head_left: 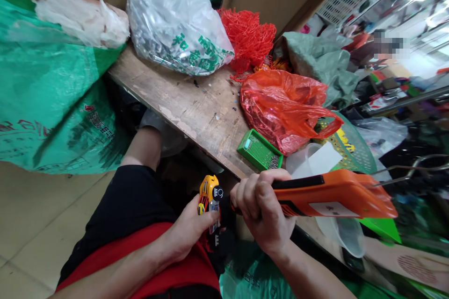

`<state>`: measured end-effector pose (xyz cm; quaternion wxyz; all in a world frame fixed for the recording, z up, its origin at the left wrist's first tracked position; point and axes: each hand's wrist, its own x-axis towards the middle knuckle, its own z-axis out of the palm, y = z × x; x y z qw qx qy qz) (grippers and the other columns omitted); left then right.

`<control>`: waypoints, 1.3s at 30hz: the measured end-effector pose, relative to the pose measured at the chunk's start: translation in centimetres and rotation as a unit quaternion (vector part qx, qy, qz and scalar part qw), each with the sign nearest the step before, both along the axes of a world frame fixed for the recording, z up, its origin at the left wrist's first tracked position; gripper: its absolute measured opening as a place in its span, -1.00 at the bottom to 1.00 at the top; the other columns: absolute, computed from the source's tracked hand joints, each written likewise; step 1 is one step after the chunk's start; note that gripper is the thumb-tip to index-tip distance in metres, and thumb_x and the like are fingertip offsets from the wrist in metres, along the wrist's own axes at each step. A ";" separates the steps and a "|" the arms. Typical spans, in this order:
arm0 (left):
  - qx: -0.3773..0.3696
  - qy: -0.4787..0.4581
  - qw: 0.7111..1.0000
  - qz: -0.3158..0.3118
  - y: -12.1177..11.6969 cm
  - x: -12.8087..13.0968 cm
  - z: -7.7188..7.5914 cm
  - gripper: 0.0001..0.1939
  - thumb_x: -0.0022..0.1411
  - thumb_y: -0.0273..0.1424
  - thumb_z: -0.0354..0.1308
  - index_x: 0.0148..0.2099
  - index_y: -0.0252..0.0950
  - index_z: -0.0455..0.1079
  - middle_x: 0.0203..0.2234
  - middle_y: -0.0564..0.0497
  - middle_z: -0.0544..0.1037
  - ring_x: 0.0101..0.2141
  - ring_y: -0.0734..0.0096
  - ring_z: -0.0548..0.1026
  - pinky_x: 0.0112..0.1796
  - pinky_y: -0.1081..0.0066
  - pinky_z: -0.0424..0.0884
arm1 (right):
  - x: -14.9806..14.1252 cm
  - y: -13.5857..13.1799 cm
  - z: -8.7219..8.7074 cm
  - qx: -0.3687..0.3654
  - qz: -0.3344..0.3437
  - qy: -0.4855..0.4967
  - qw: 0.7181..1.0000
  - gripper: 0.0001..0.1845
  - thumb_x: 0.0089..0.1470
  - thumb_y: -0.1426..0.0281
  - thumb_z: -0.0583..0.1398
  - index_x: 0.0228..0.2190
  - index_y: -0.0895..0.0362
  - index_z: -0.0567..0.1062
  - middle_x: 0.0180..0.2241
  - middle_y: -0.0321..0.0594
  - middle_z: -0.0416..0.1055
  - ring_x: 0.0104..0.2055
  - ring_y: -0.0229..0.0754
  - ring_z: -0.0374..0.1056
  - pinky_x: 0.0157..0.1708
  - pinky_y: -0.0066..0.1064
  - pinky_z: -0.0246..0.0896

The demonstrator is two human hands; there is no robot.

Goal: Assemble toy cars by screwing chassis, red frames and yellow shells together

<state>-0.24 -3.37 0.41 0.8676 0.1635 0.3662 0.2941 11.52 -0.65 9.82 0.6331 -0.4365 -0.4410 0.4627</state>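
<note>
My left hand (187,224) is closed around a small yellow toy car (209,191), held above my lap with its black wheels facing right. My right hand (264,205) grips an orange power screwdriver (329,195) with black trim and a white label. Its far end hangs from a metal hook (414,168). The tool's tip end, to the left of my fist, is mostly hidden, and I cannot tell whether it touches the car. Just beyond the right hand, a green tray (260,150) with small screws rests at the table edge.
On the wooden table (199,112) lie a clear plastic bag (175,23), red netting (247,37) and a red plastic bag (280,103). A big green sack (52,88) stands at left. A green basket (354,145) and a clear container (342,233) are at right. Another person (368,49) is in the background.
</note>
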 end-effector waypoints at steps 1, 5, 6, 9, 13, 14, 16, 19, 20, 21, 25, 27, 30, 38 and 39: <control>0.000 0.003 1.000 0.002 -0.1 0.0 0.0 -0.55 0.09 -0.26 0.40 -0.06 -0.30 0.33 -0.31 0.02 0.48 -0.33 0.34 0.49 -0.24 0.25 0.55 | 0.0 0.1 -0.1 -0.001 0.001 0.005 1.000 -0.77 0.29 0.30 0.22 -0.39 0.01 0.29 -0.70 -0.59 0.09 -0.73 -0.40 -0.01 -0.66 -0.53 0.15; -0.018 -0.002 1.000 0.002 0.0 0.1 0.1 -0.60 0.11 -0.27 0.37 -0.08 -0.29 0.33 -0.32 0.04 0.46 -0.35 0.38 0.47 -0.26 0.26 0.56 | -0.2 0.6 -0.1 -0.003 0.002 0.026 1.000 -0.75 0.27 0.31 0.24 -0.41 0.02 0.29 -0.71 -0.59 0.13 -0.72 -0.40 0.01 -0.64 -0.53 0.17; -0.024 -0.009 1.000 -0.002 0.2 0.1 0.2 -0.60 0.11 -0.27 0.37 -0.08 -0.29 0.33 -0.33 0.05 0.46 -0.37 0.40 0.46 -0.27 0.27 0.55 | -0.2 0.8 0.1 -0.001 -0.002 0.025 1.000 -0.77 0.26 0.32 0.26 -0.39 0.02 0.31 -0.70 -0.59 0.15 -0.73 -0.40 0.02 -0.64 -0.52 0.18; -0.020 -0.044 0.999 -0.018 0.9 0.2 0.5 -0.55 0.06 -0.24 0.41 -0.08 -0.30 0.34 -0.36 0.07 0.46 -0.41 0.42 0.47 -0.30 0.29 0.55 | 0.1 1.3 1.2 0.018 -0.013 0.023 0.999 -0.86 0.24 0.31 0.27 -0.30 0.01 0.39 -0.71 -0.60 0.15 -0.74 -0.40 0.01 -0.66 -0.52 0.16; -0.012 -0.047 0.999 -0.022 1.6 0.1 0.8 -0.52 0.01 -0.18 0.45 -0.13 -0.28 0.36 -0.38 0.08 0.47 -0.42 0.38 0.52 -0.34 0.35 0.53 | 1.3 2.0 3.9 0.036 -0.025 0.031 0.999 -0.83 0.20 0.28 0.31 -0.33 0.04 0.41 -0.73 -0.60 0.10 -0.75 -0.42 -0.04 -0.65 -0.51 0.11; -0.015 -0.040 0.999 -0.021 1.6 0.1 0.8 -0.52 0.00 -0.17 0.45 -0.14 -0.28 0.37 -0.39 0.07 0.47 -0.43 0.38 0.53 -0.36 0.36 0.53 | 1.7 2.3 4.5 0.040 -0.037 0.024 0.998 -0.80 0.18 0.28 0.33 -0.35 0.04 0.40 -0.73 -0.60 0.11 -0.75 -0.42 -0.03 -0.64 -0.50 0.11; -0.022 -0.032 0.999 -0.019 1.5 0.0 0.7 -0.50 -0.03 -0.15 0.46 -0.15 -0.28 0.37 -0.39 0.07 0.49 -0.44 0.37 0.53 -0.36 0.35 0.53 | 2.6 3.0 5.2 0.051 -0.065 -0.002 0.997 -0.76 0.14 0.28 0.36 -0.37 0.05 0.39 -0.73 -0.59 0.11 -0.75 -0.41 -0.02 -0.65 -0.50 0.12; -0.036 -0.028 0.999 -0.022 1.2 -0.2 0.4 -0.47 -0.06 -0.14 0.49 -0.15 -0.28 0.38 -0.38 0.06 0.51 -0.42 0.33 0.56 -0.33 0.32 0.55 | 4.1 4.7 5.2 0.066 -0.115 -0.032 0.991 -0.69 0.12 0.25 0.37 -0.42 0.06 0.35 -0.74 -0.59 0.09 -0.74 -0.41 -0.04 -0.67 -0.50 0.09; -0.041 -0.025 0.999 -0.023 1.1 -0.3 0.3 -0.47 -0.06 -0.13 0.49 -0.14 -0.28 0.38 -0.36 0.05 0.53 -0.41 0.32 0.58 -0.33 0.33 0.54 | 4.6 5.3 5.0 0.072 -0.130 -0.038 0.988 -0.67 0.11 0.24 0.38 -0.44 0.06 0.33 -0.74 -0.59 0.08 -0.74 -0.41 -0.04 -0.68 -0.51 0.08; -0.046 -0.023 0.998 -0.026 1.1 -0.4 0.2 -0.46 -0.05 -0.13 0.49 -0.13 -0.28 0.39 -0.33 0.03 0.55 -0.40 0.31 0.59 -0.33 0.34 0.53 | 5.1 6.0 4.7 0.083 -0.143 -0.043 0.985 -0.65 0.10 0.24 0.38 -0.44 0.06 0.32 -0.73 -0.59 0.08 -0.74 -0.41 -0.04 -0.68 -0.51 0.07; -0.055 -0.013 0.998 -0.020 1.1 -0.6 -0.2 -0.48 0.03 -0.15 0.46 -0.05 -0.28 0.43 -0.20 -0.05 0.60 -0.37 0.33 0.59 -0.27 0.30 0.55 | 7.3 8.4 3.3 0.131 -0.182 -0.055 0.973 -0.66 0.08 0.25 0.39 -0.40 0.06 0.33 -0.72 -0.59 0.10 -0.73 -0.41 -0.02 -0.68 -0.52 0.08; -0.055 -0.004 0.998 -0.016 1.2 -0.6 -0.3 -0.49 0.03 -0.12 0.46 -0.06 -0.28 0.45 -0.20 -0.07 0.61 -0.36 0.32 0.59 -0.26 0.28 0.55 | 8.3 9.4 2.7 0.142 -0.198 -0.054 0.968 -0.67 0.08 0.25 0.39 -0.38 0.06 0.34 -0.72 -0.59 0.11 -0.73 -0.41 0.00 -0.69 -0.52 0.08; -0.055 0.003 0.998 -0.008 1.3 -0.5 -0.3 -0.49 0.00 -0.10 0.48 -0.11 -0.30 0.47 -0.24 -0.07 0.62 -0.37 0.31 0.57 -0.28 0.28 0.55 | 9.3 10.6 2.0 0.150 -0.205 -0.049 0.966 -0.69 0.09 0.26 0.39 -0.36 0.06 0.34 -0.71 -0.59 0.15 -0.73 -0.40 0.06 -0.68 -0.52 0.09; -0.065 0.016 0.998 0.015 1.2 -0.3 -0.4 -0.49 -0.04 -0.12 0.51 -0.14 -0.31 0.48 -0.29 -0.08 0.64 -0.41 0.26 0.60 -0.33 0.29 0.52 | 9.5 12.5 0.8 0.158 -0.209 -0.041 0.964 -0.68 0.07 0.24 0.39 -0.34 0.06 0.35 -0.71 -0.59 0.16 -0.72 -0.41 0.04 -0.66 -0.51 0.11; -0.066 0.017 0.998 0.015 1.3 -0.3 -0.4 -0.49 -0.05 -0.12 0.51 -0.15 -0.31 0.48 -0.30 -0.08 0.64 -0.41 0.25 0.60 -0.34 0.30 0.51 | 9.4 12.7 0.7 0.157 -0.209 -0.038 0.964 -0.67 0.06 0.24 0.39 -0.34 0.06 0.35 -0.71 -0.58 0.16 -0.72 -0.41 0.05 -0.67 -0.51 0.12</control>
